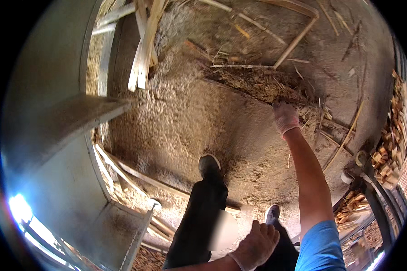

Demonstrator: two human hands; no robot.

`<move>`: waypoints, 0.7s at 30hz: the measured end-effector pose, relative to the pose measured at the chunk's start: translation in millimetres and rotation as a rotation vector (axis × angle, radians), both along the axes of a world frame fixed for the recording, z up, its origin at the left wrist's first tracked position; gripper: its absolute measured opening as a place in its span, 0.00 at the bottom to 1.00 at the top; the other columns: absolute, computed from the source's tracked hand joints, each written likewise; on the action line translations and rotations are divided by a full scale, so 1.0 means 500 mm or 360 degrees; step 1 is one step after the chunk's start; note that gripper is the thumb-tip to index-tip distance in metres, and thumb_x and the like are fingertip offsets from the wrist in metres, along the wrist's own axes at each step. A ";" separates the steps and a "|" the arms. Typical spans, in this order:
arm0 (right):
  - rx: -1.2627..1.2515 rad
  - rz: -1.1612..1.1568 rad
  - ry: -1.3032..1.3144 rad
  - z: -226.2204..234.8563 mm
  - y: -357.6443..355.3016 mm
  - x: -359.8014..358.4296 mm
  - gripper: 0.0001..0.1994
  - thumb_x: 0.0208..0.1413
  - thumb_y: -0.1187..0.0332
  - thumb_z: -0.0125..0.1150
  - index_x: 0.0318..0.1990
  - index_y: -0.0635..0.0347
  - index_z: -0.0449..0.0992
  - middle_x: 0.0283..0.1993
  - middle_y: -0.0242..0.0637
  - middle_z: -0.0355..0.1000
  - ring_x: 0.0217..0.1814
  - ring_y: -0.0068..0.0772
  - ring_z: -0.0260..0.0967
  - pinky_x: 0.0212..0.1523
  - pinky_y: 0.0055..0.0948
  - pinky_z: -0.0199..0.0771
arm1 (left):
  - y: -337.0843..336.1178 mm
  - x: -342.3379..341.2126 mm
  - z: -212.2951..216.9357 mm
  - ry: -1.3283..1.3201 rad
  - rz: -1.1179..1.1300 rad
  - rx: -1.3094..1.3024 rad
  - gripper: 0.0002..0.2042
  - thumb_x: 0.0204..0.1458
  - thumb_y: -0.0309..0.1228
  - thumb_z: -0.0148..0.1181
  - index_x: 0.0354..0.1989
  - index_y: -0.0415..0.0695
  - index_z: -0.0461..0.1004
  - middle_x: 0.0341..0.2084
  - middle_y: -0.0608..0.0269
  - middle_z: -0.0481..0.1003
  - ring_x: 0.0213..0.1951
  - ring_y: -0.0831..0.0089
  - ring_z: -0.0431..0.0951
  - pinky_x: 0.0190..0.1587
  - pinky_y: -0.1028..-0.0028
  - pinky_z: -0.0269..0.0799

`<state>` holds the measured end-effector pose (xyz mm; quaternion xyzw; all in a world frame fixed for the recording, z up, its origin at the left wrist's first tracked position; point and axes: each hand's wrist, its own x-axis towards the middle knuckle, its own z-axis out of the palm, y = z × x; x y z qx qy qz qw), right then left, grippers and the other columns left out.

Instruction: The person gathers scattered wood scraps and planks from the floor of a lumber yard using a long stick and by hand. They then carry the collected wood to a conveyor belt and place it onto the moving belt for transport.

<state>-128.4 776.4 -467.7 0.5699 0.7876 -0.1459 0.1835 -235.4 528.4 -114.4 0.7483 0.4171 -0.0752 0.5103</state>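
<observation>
"Where's the bark debris [257, 85] lying?"
"On the floor [176, 115], against the right hand [286, 118]; I can't tell what its grip is holding."
"Handling?"
"It's probably feeling light, crumbly; scooping underneath is likely suiting it."

Open floor [181, 122] mid-scene, between the debris heap [262, 81] and the left shoe [209, 165]; low sweep across OK there. Left side blocked: grey metal panel [45, 86], its ledge [86, 115] jutting right over the floor. Far left, leaning planks [144, 54] close off that corner. Near left, long board [167, 184] lies across, runs behind the left leg [199, 203]. Right hand [285, 116] is at the heap's near-right edge; far side hemmed by an angled strip [296, 43], right side by a slanting stick [346, 135]. Far right, stacked offcuts [388, 151] wall it off
</observation>
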 end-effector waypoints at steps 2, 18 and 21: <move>-0.0062 -0.0126 -0.0027 0.031 0.055 0.022 0.13 0.62 0.64 0.54 0.47 0.61 0.79 0.45 0.51 0.79 0.47 0.57 0.78 0.44 0.49 0.80 | -0.016 0.006 -0.045 -0.0025 0.0101 -0.0013 0.17 0.57 0.36 0.53 0.50 0.39 0.74 0.38 0.56 0.74 0.41 0.61 0.76 0.48 0.51 0.68; -0.0252 -0.0234 0.0468 0.326 -0.088 0.264 0.08 0.61 0.67 0.54 0.38 0.57 0.79 0.33 0.45 0.76 0.40 0.51 0.77 0.40 0.48 0.78 | 0.438 -0.228 0.024 0.0522 0.0898 0.0348 0.20 0.55 0.37 0.61 0.53 0.39 0.71 0.41 0.45 0.79 0.46 0.46 0.80 0.51 0.51 0.76; -0.0339 -0.0053 0.0299 0.322 -0.062 0.283 0.08 0.63 0.67 0.52 0.39 0.57 0.77 0.35 0.44 0.75 0.40 0.51 0.77 0.40 0.49 0.77 | 0.630 -0.333 -0.094 0.0667 0.0835 0.0450 0.19 0.53 0.36 0.60 0.49 0.38 0.72 0.43 0.40 0.78 0.46 0.42 0.79 0.51 0.52 0.75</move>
